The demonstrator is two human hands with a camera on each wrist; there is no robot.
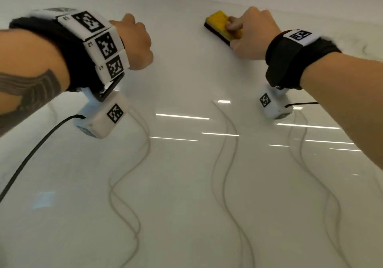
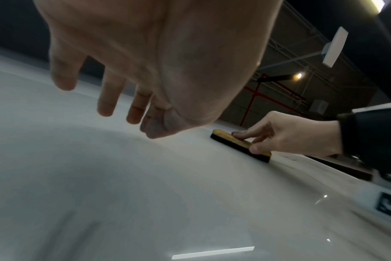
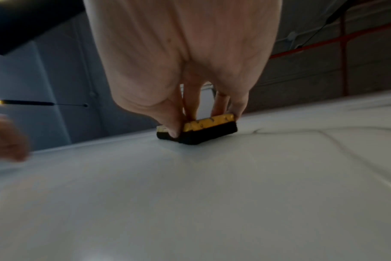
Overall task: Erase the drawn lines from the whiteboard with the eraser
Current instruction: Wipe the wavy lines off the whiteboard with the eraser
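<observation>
Each forearm was bare and wore a black fabric wrist strap (image 1: 68, 50) carrying white blocks printed with black square-code markers (image 1: 105, 45). Under the left wrist hung a white camera housing (image 1: 101, 118) with one such marker and a black cable (image 1: 31, 153) trailing from it. The right strap (image 1: 290, 60) bore a similar white housing (image 1: 273, 104) and thin black cable. A dark banded tattoo (image 1: 29, 93) marked the left forearm.

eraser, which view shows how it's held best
Right wrist: the right hand grips the eraser up close, felt flat on the whiteboard. Left wrist shows it small, side-on; head shows its yellow top, fingers partly covering.
</observation>
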